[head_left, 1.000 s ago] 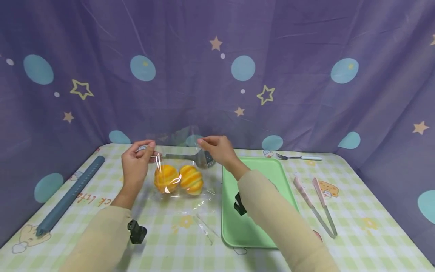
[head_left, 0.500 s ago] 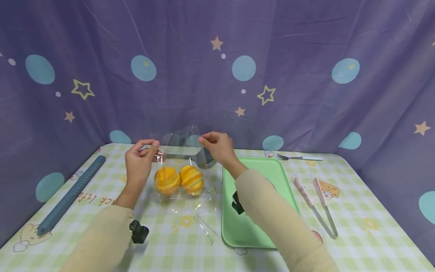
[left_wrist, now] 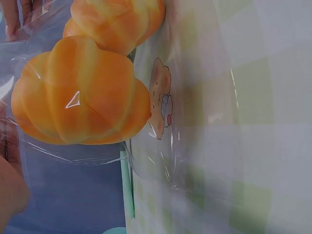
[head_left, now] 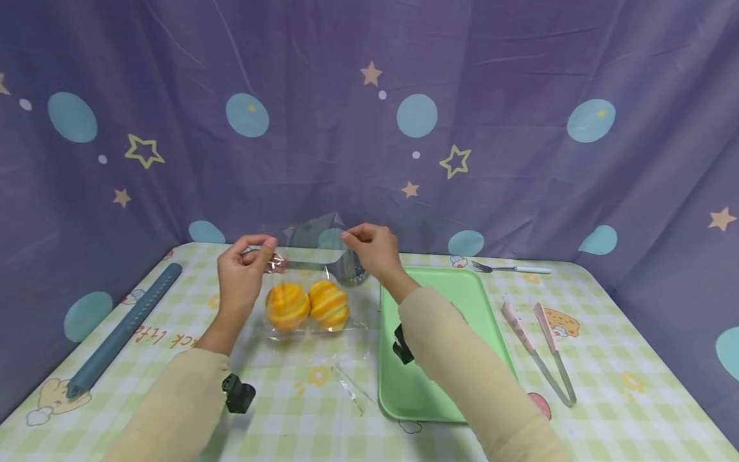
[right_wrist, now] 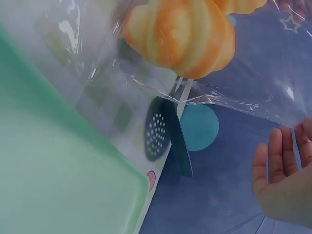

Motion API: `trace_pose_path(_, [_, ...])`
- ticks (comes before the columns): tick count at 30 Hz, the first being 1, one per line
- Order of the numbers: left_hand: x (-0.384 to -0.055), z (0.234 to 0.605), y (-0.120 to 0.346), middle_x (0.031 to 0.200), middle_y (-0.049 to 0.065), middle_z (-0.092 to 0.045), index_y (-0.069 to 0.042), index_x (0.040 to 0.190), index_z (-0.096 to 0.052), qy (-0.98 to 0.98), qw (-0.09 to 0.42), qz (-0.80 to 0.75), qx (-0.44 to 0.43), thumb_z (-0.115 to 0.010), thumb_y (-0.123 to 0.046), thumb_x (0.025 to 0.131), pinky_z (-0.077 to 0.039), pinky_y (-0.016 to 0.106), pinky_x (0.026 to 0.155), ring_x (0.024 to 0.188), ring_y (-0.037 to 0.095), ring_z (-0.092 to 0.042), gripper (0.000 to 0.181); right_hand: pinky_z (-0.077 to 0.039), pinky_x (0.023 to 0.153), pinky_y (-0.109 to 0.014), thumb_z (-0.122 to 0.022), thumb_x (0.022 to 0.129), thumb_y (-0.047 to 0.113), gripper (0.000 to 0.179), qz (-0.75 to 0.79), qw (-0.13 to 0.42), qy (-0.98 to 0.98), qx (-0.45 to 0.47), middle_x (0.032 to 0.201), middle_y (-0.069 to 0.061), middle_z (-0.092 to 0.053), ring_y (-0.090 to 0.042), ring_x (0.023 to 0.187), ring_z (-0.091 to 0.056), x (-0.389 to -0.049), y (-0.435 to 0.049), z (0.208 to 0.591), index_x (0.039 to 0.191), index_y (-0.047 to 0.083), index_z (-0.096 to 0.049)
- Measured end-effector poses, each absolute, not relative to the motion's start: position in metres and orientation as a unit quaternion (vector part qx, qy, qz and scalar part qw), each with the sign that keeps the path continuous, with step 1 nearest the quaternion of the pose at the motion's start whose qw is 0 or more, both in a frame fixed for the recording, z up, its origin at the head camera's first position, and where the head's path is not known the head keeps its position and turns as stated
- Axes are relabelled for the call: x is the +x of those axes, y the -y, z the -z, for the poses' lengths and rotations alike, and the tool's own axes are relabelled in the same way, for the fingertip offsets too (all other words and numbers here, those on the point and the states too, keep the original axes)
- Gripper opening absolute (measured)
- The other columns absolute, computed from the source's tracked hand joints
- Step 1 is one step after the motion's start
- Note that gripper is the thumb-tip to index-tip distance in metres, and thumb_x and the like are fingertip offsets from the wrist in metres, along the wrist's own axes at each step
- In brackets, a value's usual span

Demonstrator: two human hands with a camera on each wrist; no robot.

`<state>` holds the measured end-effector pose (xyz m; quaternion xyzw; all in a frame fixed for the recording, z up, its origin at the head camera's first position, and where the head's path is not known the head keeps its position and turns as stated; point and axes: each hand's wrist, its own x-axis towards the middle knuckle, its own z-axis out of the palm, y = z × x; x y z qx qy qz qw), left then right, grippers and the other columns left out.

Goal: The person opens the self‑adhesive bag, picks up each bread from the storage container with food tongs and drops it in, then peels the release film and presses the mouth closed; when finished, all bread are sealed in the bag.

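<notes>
Two orange-and-yellow striped bread rolls, a left one (head_left: 287, 307) and a right one (head_left: 329, 305), lie side by side in a clear plastic bag (right_wrist: 273, 73). My left hand (head_left: 241, 273) pinches the bag's upper left edge between thumb and fingers. On the other side, my right hand (head_left: 378, 251) pinches the upper right edge, so the film stands up above the rolls. The right wrist view shows that hand's other fingers (right_wrist: 275, 153) apart from the film. In the left wrist view a roll (left_wrist: 80, 92) fills much of the bag.
Behind the bag lies a dark slotted utensil (head_left: 349, 268). A green tray (head_left: 427, 385) sits under the right forearm. Farther right are pink-tipped tongs (head_left: 545, 359) and a fork (head_left: 510, 268). A long dark teal bar (head_left: 124, 330) lies left. A thin clear strip (head_left: 349, 388) lies in front.
My left hand has shifted slightly right, towards the right hand. The right hand has risen a little, and the film between them has changed shape. Both rolls stay where they were.
</notes>
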<state>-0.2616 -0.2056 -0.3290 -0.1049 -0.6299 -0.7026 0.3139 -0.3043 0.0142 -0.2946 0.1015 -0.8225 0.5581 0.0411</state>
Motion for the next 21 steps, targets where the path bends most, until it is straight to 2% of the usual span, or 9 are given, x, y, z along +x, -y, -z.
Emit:
trace_pose_path(9, [-0.260,0.330,0.211,0.065,0.003,-0.072,0.005,0.101,-0.069,0.637,0.313,0.698,-0.098,-0.068,-0.005,0.098,-0.060,0.028,0.061,0.053,0.015,-0.070,0.010,-0.053,0.100,-0.046,-0.066,0.101,0.018,0.023,-0.666,-0.010,0.731,0.148,0.105,-0.017,-0.074,-0.035,0.106,-0.069,-0.303,-0.031,0.299,0.112,-0.001,-0.071])
trace_pose_path(16, [-0.260,0.328,0.214,0.065,0.003,-0.072,-0.001,0.096,-0.070,0.609,0.311,0.725,-0.087,-0.067,-0.002,0.098,-0.060,0.028,0.060,0.052,0.015,-0.070,0.004,-0.057,0.092,-0.042,-0.065,0.102,0.018,0.021,-0.671,-0.030,0.724,0.159,0.101,-0.014,-0.077,-0.023,0.095,-0.075,-0.305,-0.045,0.302,0.111,-0.001,-0.069])
trace_pose_path(21, [-0.257,0.326,0.216,0.067,0.002,-0.073,-0.003,0.096,-0.070,0.612,0.303,0.726,-0.077,-0.066,-0.003,0.098,-0.061,0.028,0.061,0.053,0.014,-0.070,0.004,-0.059,0.085,-0.037,-0.066,0.102,0.019,0.021,-0.660,-0.032,0.732,0.165,0.099,-0.011,-0.077,-0.024,0.094,-0.074,-0.301,-0.055,0.304,0.111,0.000,-0.069])
